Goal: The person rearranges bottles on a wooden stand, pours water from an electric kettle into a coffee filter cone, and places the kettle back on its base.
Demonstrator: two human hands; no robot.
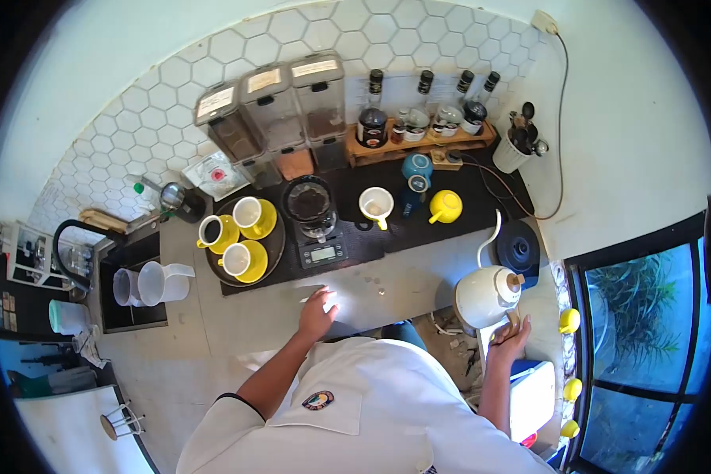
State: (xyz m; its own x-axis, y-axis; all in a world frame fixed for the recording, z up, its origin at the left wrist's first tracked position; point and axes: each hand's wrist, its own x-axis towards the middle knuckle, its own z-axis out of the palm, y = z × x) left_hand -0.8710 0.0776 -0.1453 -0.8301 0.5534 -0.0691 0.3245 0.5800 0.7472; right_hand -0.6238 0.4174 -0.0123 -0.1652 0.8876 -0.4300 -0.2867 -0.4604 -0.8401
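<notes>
My right hand (511, 340) is closed round the handle of a cream gooseneck kettle (482, 298), held beside its black round base (518, 246). My left hand (318, 314) rests near the counter's front edge, and a small pale item shows at its fingers, too small to name. Beyond it a glass server with a dark dripper (308, 201) stands on a scale (322, 253) with a lit display. To the right of the dripper is a white cup with a yellow handle (376, 205).
At the left, a round dark tray (216, 268) holds several cups on yellow saucers. Plastic jugs (164, 283) stand at the sink. Behind are lidded containers (272, 103), a wooden bottle rack (419, 148), a yellow cup (445, 206) and a utensil holder (511, 153).
</notes>
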